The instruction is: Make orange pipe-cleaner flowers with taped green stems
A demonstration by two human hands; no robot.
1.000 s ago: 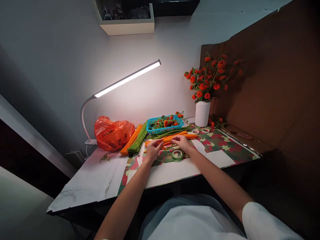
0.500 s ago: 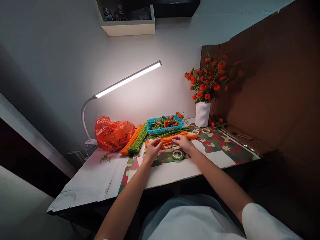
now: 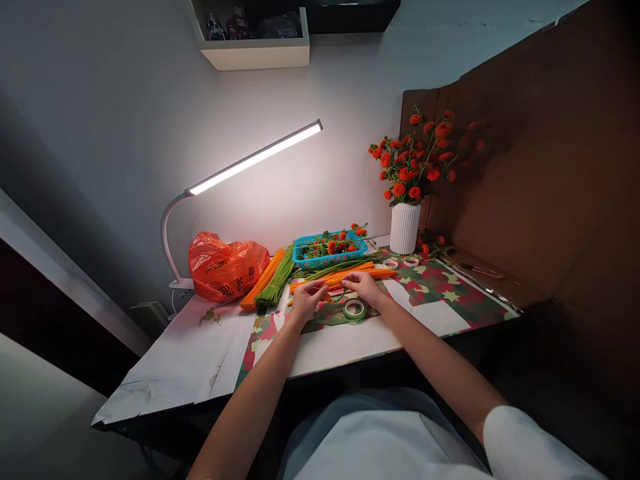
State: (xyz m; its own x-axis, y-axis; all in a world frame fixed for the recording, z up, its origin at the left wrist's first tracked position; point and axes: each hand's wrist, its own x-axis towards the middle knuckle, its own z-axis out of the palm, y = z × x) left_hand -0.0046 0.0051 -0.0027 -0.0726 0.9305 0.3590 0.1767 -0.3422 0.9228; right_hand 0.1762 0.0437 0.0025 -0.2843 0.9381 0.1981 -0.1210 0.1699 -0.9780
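Over the middle of the table, my left hand [image 3: 306,303] is closed in a pinch around a small orange pipe-cleaner piece [image 3: 328,299], whose lower end shows by the fingertips. My right hand [image 3: 365,287], just to its right, pinches a thin strip of green tape. The strip runs near the roll of green floral tape [image 3: 355,309], which rests on the table below that hand. Orange pipe cleaners [image 3: 383,273] lie in a loose bundle behind both hands. The exact grip of the fingertips is small and partly hidden.
Farther back stand a blue basket [image 3: 303,261] of orange flowers and a white vase [image 3: 405,229] with more flowers. Orange and green stem bundles [image 3: 275,283] lie left, beside an orange plastic bag [image 3: 227,270] and a lamp [image 3: 255,157]. Pliers [image 3: 483,271] lie at right.
Both hands stay nearly in place. The orange piece at my left fingertips has turned slightly, and its end shows more plainly below the hand.
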